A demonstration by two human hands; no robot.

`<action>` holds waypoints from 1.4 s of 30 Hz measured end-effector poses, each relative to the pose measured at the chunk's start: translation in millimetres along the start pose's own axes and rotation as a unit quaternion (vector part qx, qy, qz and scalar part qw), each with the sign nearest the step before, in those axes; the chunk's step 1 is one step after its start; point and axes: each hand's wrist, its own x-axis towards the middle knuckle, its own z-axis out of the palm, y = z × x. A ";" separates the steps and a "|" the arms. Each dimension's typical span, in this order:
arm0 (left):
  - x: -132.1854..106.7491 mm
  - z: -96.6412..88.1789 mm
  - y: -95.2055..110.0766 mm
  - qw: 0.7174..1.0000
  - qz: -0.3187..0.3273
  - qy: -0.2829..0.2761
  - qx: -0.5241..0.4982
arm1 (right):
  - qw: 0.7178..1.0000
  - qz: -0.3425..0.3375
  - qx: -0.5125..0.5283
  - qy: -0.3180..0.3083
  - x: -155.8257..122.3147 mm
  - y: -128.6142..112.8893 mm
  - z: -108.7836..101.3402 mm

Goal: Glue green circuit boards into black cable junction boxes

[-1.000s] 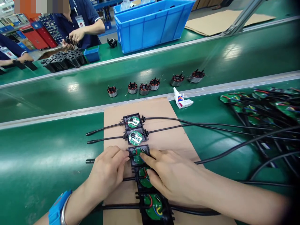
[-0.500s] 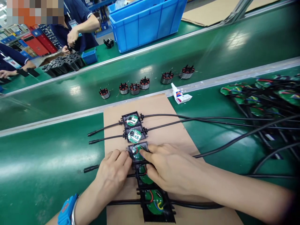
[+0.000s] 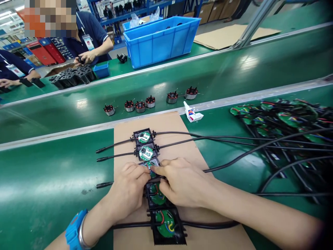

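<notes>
A column of black plastic housings with green circuit boards lies on the cardboard sheet (image 3: 125, 137), a black cable leaving each side. My left hand (image 3: 132, 185) is closed, its fingertips over the left part of the middle circuit board (image 3: 151, 169). From the right, my right hand (image 3: 182, 180) presses its index fingertip onto that same board, the other fingers curled at the housing's edge. Fingers partly hide the board. Two boards with white patches, the upper board (image 3: 144, 137) and the lower board (image 3: 146, 152), sit beyond. Nearer me, another circuit board (image 3: 165, 222) shows red, blue and yellow wires.
A white glue bottle (image 3: 191, 113) lies beyond the cardboard. Several copper-wound stators (image 3: 139, 107) stand on the green belt. At the right is a pile of wired boards (image 3: 283, 118). Across the belt are a blue bin (image 3: 161, 43) and a co-worker (image 3: 91, 38) handling a small black part.
My left fingertips have moved from the housing's left edge onto the middle board. My right index finger stays on it. The view has shifted, and the co-worker's hands have lowered.
</notes>
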 end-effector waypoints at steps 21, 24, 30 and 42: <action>-6.8 11.1 0.0 1.000 0.004 -0.001 0.005 | 0.991 -0.122 0.039 0.040 0.7 35.6 -1.6; -6.2 10.1 0.8 1.000 0.002 -0.010 0.008 | 0.987 -0.138 0.021 0.077 3.7 43.9 11.0; -3.2 11.9 6.4 0.998 -0.010 -0.039 0.051 | 0.984 -0.161 -0.058 0.043 6.5 43.1 11.9; 5.7 16.3 8.6 0.997 -0.040 -0.039 0.062 | 0.989 -0.131 -0.016 0.069 1.6 49.7 12.5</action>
